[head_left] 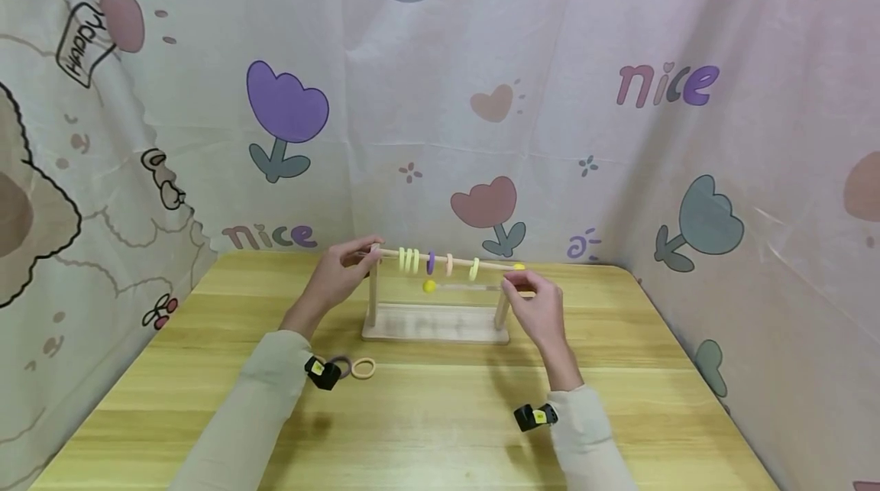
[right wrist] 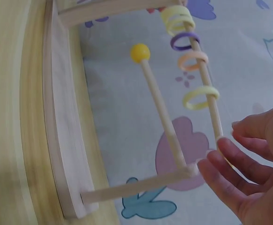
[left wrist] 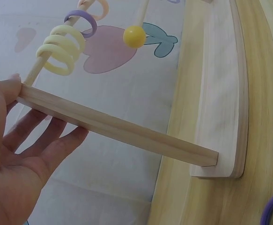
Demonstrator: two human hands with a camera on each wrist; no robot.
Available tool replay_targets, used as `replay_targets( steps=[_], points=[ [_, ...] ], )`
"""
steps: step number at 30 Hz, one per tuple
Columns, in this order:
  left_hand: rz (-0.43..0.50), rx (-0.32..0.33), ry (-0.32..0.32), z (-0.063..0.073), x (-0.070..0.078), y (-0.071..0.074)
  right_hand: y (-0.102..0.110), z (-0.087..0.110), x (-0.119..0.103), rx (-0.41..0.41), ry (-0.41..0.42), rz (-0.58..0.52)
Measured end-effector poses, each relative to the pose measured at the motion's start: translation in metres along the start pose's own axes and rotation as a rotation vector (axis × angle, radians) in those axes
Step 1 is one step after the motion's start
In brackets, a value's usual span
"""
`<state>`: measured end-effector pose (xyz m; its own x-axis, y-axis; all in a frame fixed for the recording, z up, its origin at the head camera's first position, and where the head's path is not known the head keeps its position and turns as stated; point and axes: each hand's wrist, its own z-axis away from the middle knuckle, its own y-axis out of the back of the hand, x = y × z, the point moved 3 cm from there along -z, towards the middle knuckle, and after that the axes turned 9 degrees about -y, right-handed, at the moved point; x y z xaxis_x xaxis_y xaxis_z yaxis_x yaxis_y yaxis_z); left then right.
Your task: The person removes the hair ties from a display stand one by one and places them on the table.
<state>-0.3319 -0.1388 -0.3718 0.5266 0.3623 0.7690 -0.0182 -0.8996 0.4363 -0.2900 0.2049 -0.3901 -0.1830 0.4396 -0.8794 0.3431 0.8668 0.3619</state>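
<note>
A wooden rack [head_left: 435, 323] with two posts stands on the table. My left hand [head_left: 337, 277] grips the top of the left post [left wrist: 117, 126], thumb at its tip and fingers behind it. From there a wooden rod [right wrist: 213, 115] slants toward my right hand [head_left: 539, 311], which pinches it near its yellow ball end [head_left: 519, 267]. Along the rod hang several pale yellow rings [left wrist: 61, 49], a purple ring [right wrist: 185, 41], a peach ring [right wrist: 192, 61] and, apart at the right, another pale yellow ring [right wrist: 201, 97]. A second stick [right wrist: 160, 110] with a yellow ball reaches inward from the right post [right wrist: 136, 186].
A loose purple ring [head_left: 349, 366] and a peach ring [head_left: 363, 368] lie on the wooden table [head_left: 426, 430] in front of the rack, beside the left wrist camera [head_left: 323, 373]. Behind the table hangs a printed curtain [head_left: 412, 79].
</note>
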Motion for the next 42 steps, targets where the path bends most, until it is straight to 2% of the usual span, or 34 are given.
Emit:
replay_targets(
  steps=[6, 8, 12, 15, 19, 22, 31, 42],
  points=[
    [-0.014, -0.012, 0.004, 0.007, 0.034, 0.003, -0.014, 0.0, -0.009, 0.036, 0.036, -0.036],
    [-0.007, -0.012, 0.001, 0.008, 0.034, 0.003, -0.019, -0.001, -0.01, 0.046, 0.046, -0.047],
    [0.006, -0.014, 0.012, 0.006, 0.028, 0.002, -0.029, -0.003, -0.012, 0.064, 0.084, -0.062],
    [0.008, -0.009, 0.021, 0.003, 0.014, 0.001, -0.037, -0.004, -0.012, 0.074, 0.114, -0.056],
    [0.004, 0.004, 0.022, 0.001, -0.005, -0.001, -0.044, -0.003, -0.013, 0.119, 0.133, -0.007],
    [0.003, 0.009, 0.012, 0.0, -0.011, -0.001, -0.047, -0.002, -0.014, 0.165, 0.126, 0.036],
    [-0.001, 0.009, 0.021, 0.0, -0.01, 0.0, -0.047, -0.003, -0.013, 0.208, 0.089, 0.094],
    [0.005, 0.008, 0.01, -0.002, -0.01, 0.0, -0.024, -0.006, -0.004, 0.263, 0.084, 0.066]
  ],
)
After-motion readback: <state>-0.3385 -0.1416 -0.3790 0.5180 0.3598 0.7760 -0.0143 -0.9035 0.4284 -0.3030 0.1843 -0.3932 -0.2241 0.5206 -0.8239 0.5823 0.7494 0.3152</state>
